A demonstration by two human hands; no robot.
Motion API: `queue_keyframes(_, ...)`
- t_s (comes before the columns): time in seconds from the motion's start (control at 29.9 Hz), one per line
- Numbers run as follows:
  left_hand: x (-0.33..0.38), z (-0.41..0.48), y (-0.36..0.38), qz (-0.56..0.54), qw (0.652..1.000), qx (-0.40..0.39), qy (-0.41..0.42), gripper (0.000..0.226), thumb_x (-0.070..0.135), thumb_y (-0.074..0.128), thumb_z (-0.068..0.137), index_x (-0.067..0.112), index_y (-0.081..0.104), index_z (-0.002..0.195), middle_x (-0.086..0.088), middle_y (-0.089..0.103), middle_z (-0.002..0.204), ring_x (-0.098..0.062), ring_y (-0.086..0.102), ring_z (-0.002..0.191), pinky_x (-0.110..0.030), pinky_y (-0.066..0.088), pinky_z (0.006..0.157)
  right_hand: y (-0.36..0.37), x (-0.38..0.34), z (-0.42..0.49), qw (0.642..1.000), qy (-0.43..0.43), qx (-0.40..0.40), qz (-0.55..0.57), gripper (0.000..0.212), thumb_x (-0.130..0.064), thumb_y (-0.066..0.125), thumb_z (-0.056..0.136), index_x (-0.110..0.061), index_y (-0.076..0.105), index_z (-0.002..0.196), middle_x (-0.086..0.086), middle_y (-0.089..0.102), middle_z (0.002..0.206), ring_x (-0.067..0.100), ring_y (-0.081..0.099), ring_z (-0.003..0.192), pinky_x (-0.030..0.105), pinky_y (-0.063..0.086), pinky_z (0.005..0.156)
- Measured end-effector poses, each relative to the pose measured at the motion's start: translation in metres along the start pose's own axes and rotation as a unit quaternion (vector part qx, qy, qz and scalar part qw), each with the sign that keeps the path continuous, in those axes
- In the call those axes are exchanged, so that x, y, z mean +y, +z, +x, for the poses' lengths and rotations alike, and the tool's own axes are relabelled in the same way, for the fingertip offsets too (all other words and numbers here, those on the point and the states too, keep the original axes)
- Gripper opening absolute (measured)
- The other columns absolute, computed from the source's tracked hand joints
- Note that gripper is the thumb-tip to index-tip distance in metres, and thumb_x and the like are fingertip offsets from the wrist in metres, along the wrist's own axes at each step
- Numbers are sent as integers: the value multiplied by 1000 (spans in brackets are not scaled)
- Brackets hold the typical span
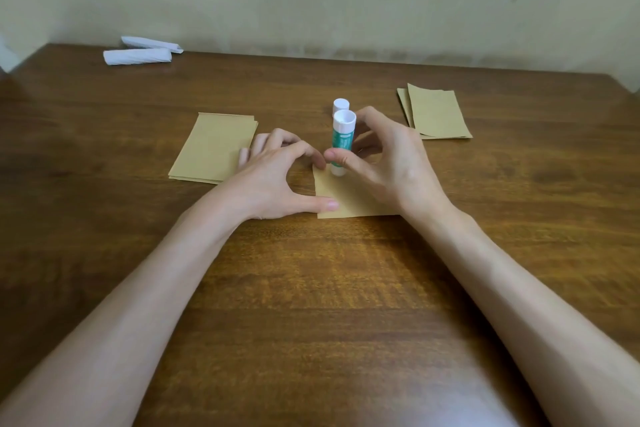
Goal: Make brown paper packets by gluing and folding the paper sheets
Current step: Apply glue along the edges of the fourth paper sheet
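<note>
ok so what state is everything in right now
glue stick: upright, lower end on the middle sheet, gripped by the right hand
middle sheet: flat on the table, left edge pressed down by the left hand
white cap: standing on the table behind the glue stick
left stack: flat, fairly even
right stack: flat, slightly fanned
white rolls: lying at the far left
</note>
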State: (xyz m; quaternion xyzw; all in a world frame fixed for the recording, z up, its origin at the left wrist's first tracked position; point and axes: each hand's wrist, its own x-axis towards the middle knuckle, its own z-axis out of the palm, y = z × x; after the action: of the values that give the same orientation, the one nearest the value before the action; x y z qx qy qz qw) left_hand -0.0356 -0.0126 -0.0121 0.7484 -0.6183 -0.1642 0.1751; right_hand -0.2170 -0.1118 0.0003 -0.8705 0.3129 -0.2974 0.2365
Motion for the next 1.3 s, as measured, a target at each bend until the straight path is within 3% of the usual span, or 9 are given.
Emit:
queue_keyframes(0.17, 0, 0, 1, -5, 1000, 2, -1, 61, 75, 76, 68, 52, 55, 119, 17, 33, 133, -8, 22, 137, -35, 20, 108, -4, 0, -1, 999, -20, -22, -23, 30, -34, 78, 96, -16, 65, 117, -10, 72, 102, 8, 71, 93, 24, 56, 83)
queue_keyframes(0.33, -2, 0, 0, -10, 1000, -2, -3, 60, 76, 76, 67, 50, 56, 119, 18, 32, 132, -6, 22, 135, -33, 18, 105, -8, 8, 0, 998, -10, -65, -15, 23, -24, 73, 99, -15, 63, 117, -3, 75, 110, 16, 72, 105, 43, 59, 93)
queue_keyframes(0.43, -2, 0, 0, -9, 1000, -7, -6, 62, 78, 75, 66, 50, 57, 119, 18, 33, 134, -7, 22, 136, -33, 18, 106, -12, 11, 0, 997, -7, -76, -10, 21, -25, 71, 100, -17, 62, 117, -2, 73, 111, 17, 70, 106, 46, 58, 95)
queue_keyframes(0.63, -1, 1, -1, -9, 1000, -9, -10, 60, 76, 76, 66, 52, 57, 117, 18, 32, 134, -9, 22, 138, -36, 20, 108, -20, 14, -4, 997, -2, -71, -14, 22, -24, 72, 100, -16, 60, 117, 0, 73, 109, 18, 71, 104, 45, 58, 95)
queue_keyframes(0.9, 0, 2, 0, -9, 1000, -14, -15, 60, 77, 76, 66, 52, 56, 118, 18, 31, 136, -10, 22, 139, -38, 20, 110, -20, 14, -11, 999, 4, -16, -30, 23, -30, 75, 98, -17, 59, 109, -5, 73, 104, 10, 71, 95, 25, 58, 84)
queue_keyframes(1.04, -1, 3, -1, -10, 1000, -17, -17, 62, 78, 75, 65, 52, 56, 118, 18, 31, 137, -9, 21, 140, -41, 20, 114, -26, 13, -10, 998, 18, -44, -35, 22, -26, 73, 100, -12, 59, 110, 1, 73, 109, 16, 72, 101, 33, 59, 89)
queue_keyframes(1.17, -1, 3, -1, -13, 1000, -19, -17, 62, 78, 75, 65, 52, 57, 118, 18, 30, 136, -9, 21, 140, -41, 19, 116, -36, 16, -11, 996, 44, -66, -33, 20, -20, 71, 101, -8, 60, 113, -1, 73, 111, 13, 69, 104, 24, 53, 87)
queue_keyframes(1.3, -2, 2, -1, -17, 1000, -21, -15, 64, 80, 73, 63, 52, 57, 118, 18, 30, 136, -8, 20, 139, -43, 19, 117, -44, 22, -15, 995, 62, -63, -42, 22, -22, 70, 102, -11, 60, 117, -3, 71, 113, 10, 65, 103, 27, 53, 87)
